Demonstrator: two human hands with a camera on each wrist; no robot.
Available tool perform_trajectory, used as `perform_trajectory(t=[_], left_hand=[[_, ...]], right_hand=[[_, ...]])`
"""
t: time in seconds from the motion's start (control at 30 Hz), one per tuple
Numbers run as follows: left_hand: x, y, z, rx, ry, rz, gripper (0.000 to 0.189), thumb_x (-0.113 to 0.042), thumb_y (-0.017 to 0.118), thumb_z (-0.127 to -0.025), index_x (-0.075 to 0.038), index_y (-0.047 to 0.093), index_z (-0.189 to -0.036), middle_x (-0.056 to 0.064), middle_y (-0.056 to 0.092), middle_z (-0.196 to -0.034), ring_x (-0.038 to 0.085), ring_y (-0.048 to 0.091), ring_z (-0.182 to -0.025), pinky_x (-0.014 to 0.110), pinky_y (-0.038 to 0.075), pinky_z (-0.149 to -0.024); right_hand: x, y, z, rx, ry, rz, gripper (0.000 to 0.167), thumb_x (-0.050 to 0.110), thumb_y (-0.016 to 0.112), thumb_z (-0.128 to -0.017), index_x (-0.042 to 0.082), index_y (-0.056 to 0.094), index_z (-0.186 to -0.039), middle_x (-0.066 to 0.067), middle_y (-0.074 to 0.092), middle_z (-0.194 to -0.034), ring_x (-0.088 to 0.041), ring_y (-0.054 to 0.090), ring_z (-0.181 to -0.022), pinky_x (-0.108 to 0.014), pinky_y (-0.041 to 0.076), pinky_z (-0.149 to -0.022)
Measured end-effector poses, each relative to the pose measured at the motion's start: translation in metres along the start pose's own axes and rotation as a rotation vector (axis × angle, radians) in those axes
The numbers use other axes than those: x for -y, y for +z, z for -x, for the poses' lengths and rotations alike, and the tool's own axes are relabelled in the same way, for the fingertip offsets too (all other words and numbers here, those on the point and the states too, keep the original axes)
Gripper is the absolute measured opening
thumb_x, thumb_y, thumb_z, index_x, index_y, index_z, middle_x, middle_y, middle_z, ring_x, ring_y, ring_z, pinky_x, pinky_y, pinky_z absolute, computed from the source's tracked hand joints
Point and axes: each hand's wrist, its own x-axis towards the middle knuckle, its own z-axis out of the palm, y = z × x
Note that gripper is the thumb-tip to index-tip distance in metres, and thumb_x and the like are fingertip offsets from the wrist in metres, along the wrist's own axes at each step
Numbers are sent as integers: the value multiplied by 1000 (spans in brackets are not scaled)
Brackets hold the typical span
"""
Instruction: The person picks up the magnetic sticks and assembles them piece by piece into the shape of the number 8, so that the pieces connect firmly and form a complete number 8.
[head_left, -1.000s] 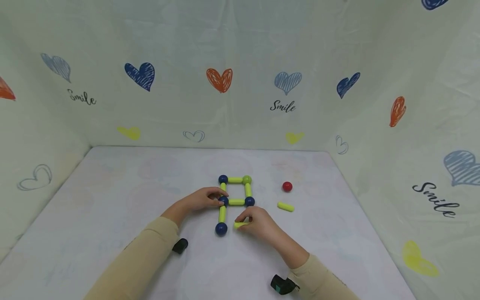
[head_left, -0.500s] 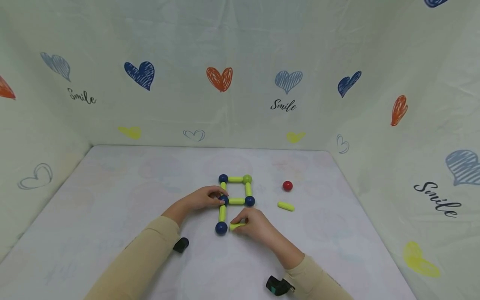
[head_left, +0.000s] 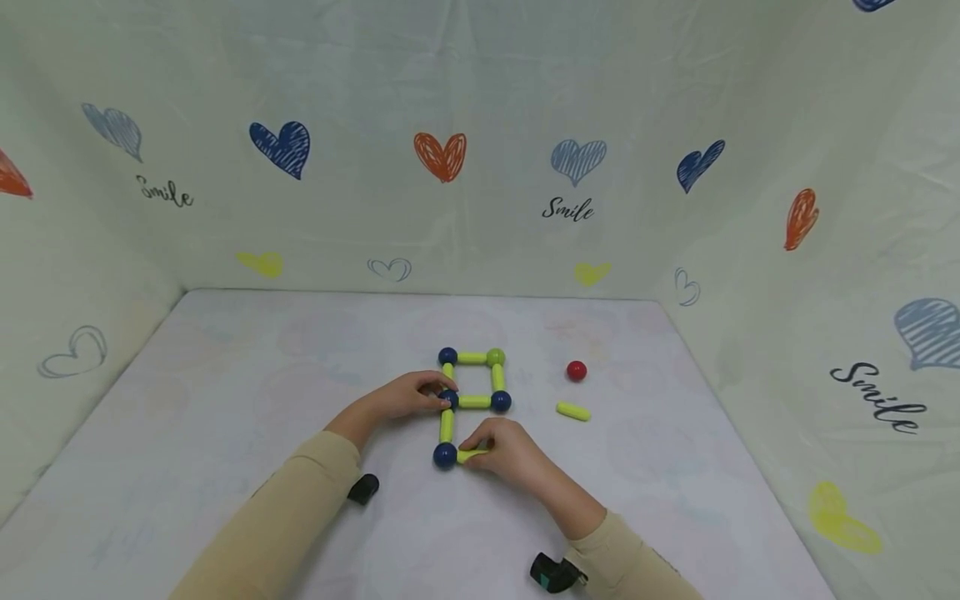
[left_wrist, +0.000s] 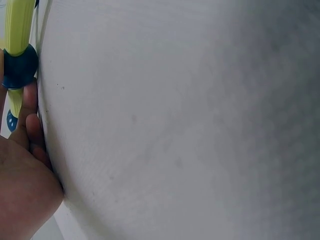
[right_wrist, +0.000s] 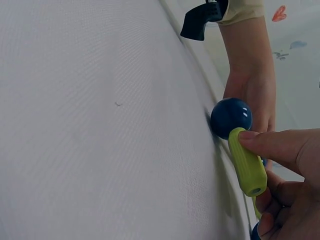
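Note:
My left hand [head_left: 401,397] grips the blue ball [left_wrist: 21,69] at the lower left corner of a small square of yellow-green rods and balls. From that ball a rod [head_left: 447,427] runs toward me to another blue ball [head_left: 445,456]. Thumb and fingers of my right hand [head_left: 513,454] pinch a yellow-green magnetic rod [right_wrist: 248,165], whose far end touches this nearest ball. The square's other corners are a blue ball [head_left: 447,357], a green ball [head_left: 496,357] and a blue ball [head_left: 500,402]. The fingers partly cover the held rod in the head view.
To the right lie a loose red ball [head_left: 576,371] and a loose yellow-green rod [head_left: 573,412] on the white table [head_left: 247,375]. Cloth walls printed with hearts [head_left: 439,157] stand behind and at both sides. Black wrist cameras [head_left: 555,573] sit close above the tabletop.
My right hand has moved left with the rod, closing the gap until its end meets the nearest blue ball. The left hand keeps its hold in the same place.

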Motion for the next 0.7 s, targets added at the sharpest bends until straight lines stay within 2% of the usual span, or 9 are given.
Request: perform_trajectory(t=[0.4,0.7], left_hand=[[-1,-1,1,9,17,31,28,-14,67,-93,-9,65,-121,3,59,-103,19,50,-93,36,41,-84],[-4,4,1,-31,-15,-6,36,-22,78,-85,-13,65,-118,4,54,-103,21,47,-95,34,39,-81]], right_hand=[[-5,-4,-1,14,-28,9,15,6,79,-81,10,77,-96,8,65,-86,-9,52,-75,-24,45,-63],[-5,-4,-2,15,-33,22,16,6,79,-81,10,77,-96,8,66,-87,-9,53,-76,-25,45,-65]])
